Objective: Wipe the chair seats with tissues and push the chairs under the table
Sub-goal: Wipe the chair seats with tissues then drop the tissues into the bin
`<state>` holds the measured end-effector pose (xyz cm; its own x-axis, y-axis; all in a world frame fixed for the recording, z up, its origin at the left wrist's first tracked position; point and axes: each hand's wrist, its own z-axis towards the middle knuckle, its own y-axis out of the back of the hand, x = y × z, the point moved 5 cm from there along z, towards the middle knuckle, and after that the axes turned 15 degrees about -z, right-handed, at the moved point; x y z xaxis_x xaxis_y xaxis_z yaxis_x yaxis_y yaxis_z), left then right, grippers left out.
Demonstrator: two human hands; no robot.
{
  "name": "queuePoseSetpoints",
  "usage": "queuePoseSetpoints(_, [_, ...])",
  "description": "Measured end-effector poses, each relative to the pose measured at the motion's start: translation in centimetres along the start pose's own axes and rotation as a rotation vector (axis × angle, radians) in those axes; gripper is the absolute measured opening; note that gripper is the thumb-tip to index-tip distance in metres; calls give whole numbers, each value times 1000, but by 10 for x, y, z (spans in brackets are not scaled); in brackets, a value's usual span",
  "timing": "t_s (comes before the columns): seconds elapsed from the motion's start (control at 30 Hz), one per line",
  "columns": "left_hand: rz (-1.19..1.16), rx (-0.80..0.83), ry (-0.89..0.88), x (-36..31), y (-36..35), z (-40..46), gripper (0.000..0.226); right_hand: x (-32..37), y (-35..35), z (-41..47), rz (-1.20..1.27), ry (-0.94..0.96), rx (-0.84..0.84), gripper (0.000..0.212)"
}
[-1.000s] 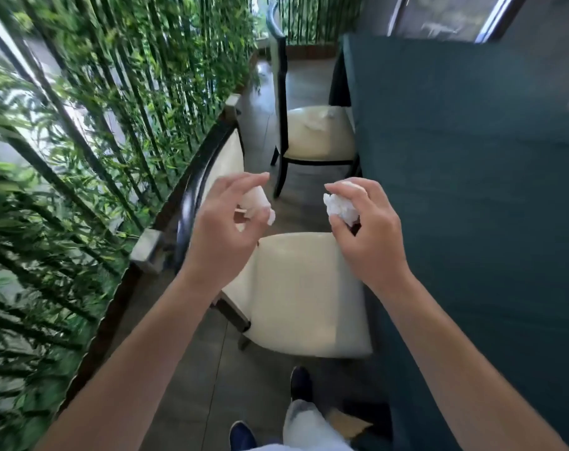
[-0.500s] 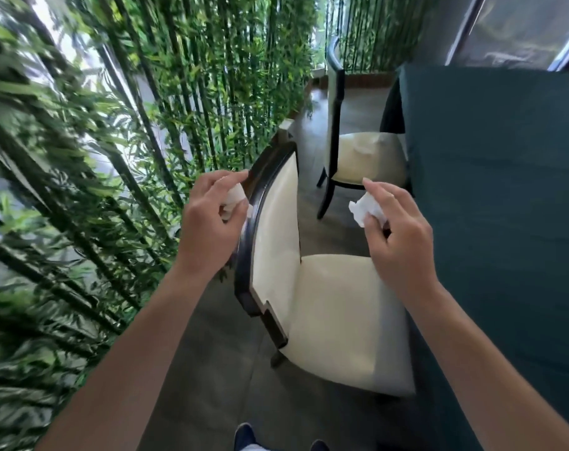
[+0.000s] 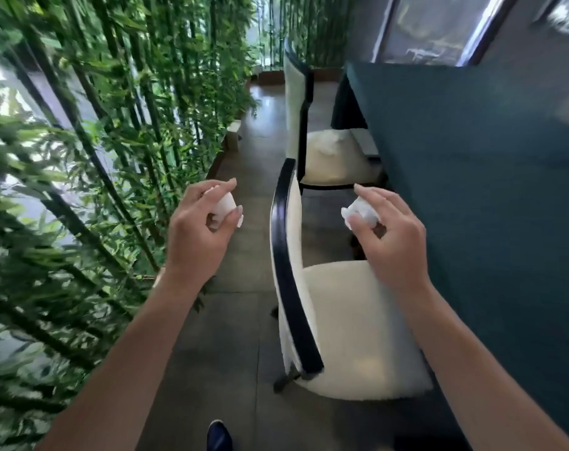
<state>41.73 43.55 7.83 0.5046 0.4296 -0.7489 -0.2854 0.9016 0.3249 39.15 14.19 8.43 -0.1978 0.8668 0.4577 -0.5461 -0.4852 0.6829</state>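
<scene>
A cream-seated chair (image 3: 351, 327) with a black curved back stands right below me, its seat partly under the table (image 3: 491, 196) with the dark teal cloth. My left hand (image 3: 198, 236) hovers left of the chair back and pinches a white crumpled tissue (image 3: 224, 206). My right hand (image 3: 390, 239) hovers above the seat's far edge and grips a second crumpled tissue (image 3: 361, 211). Neither hand touches the chair. A second cream chair (image 3: 335, 157) stands farther along the table, its seat partly tucked under the cloth.
A dense bamboo screen (image 3: 91, 157) lines the left side, leaving a narrow tiled aisle (image 3: 244, 320) between it and the chairs. My dark shoe (image 3: 218, 436) shows at the bottom edge. Window frames (image 3: 439, 27) sit behind the table.
The view has swung so the near chair now sits between my hands and seen from behind its back. Both hands still hold their tissues and have spread wider apart.
</scene>
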Motion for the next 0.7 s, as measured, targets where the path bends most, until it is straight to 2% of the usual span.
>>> queuePoseSetpoints(0.3, [-140, 118, -13, 66, 18, 79, 42, 49, -48, 30, -117, -38, -84, 31])
queuePoseSetpoints(0.7, [-92, 297, -96, 127, -46, 188, 44, -14, -114, 104, -154, -217, -126, 31])
